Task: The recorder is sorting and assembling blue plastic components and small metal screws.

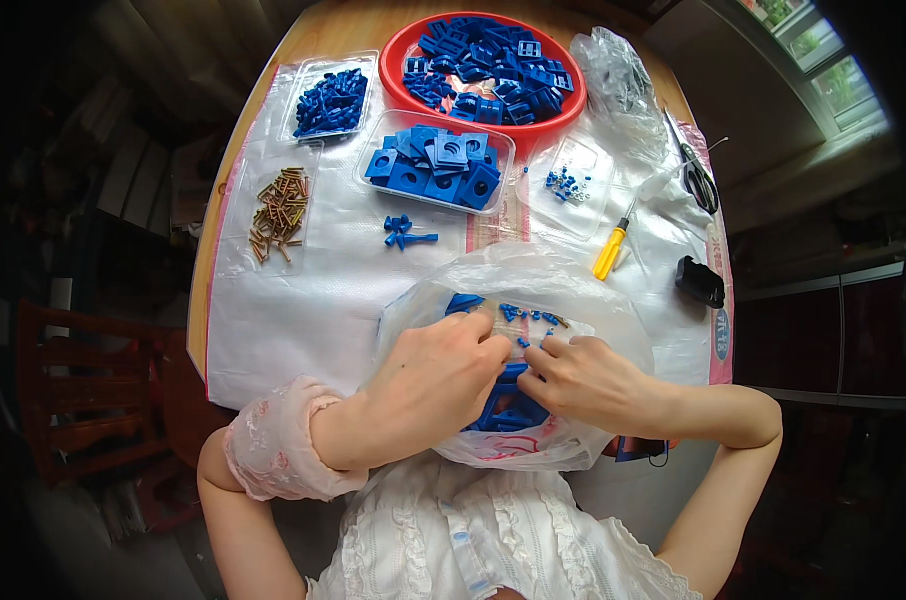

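A thin white plastic bag (563, 275) lies at the table's near edge with its mouth spread toward me. Larger blue plastic parts (513, 405) are inside it, and small blue pieces (533, 316) with a screw or so show near its far side. My left hand (428, 375) reaches over the bag from the left, fingers curled and closed. Opposite it, close by, my right hand (585, 382) has its fingertips pinched together over the bag's middle. What either hand's fingertips hold is hidden or too small to make out.
Beyond the bag stand a red basin (381, 75) of blue parts, a tray of blue plates (448, 165), a tray of blue plugs (330, 100) and brass-coloured screws (281, 215). Rightward are a yellow screwdriver (610, 252), black scissors (700, 180) and a black object (700, 282).
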`<state>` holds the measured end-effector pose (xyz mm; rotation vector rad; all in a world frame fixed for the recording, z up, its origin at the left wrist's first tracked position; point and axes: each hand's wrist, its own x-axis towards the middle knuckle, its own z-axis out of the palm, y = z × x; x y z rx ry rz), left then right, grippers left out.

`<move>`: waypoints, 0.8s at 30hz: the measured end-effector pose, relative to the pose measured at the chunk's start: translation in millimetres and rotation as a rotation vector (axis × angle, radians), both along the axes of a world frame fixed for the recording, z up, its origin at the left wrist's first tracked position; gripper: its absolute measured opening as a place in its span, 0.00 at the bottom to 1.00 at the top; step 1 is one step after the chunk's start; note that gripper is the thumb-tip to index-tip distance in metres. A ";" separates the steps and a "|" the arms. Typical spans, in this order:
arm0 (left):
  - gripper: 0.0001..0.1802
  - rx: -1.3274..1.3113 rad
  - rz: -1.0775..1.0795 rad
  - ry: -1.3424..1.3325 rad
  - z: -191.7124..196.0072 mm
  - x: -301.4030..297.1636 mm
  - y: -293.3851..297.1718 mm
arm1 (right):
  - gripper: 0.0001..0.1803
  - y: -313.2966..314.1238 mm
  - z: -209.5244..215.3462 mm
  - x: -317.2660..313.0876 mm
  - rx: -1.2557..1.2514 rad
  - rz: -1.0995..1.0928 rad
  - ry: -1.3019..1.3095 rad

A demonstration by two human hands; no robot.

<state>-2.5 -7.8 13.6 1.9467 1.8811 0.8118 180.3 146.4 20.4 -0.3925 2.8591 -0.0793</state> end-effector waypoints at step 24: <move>0.20 -0.267 -0.076 0.027 7.3 9.0 22.0 | 0.16 37.3 31.4 -6.1 -0.707 -0.289 -0.262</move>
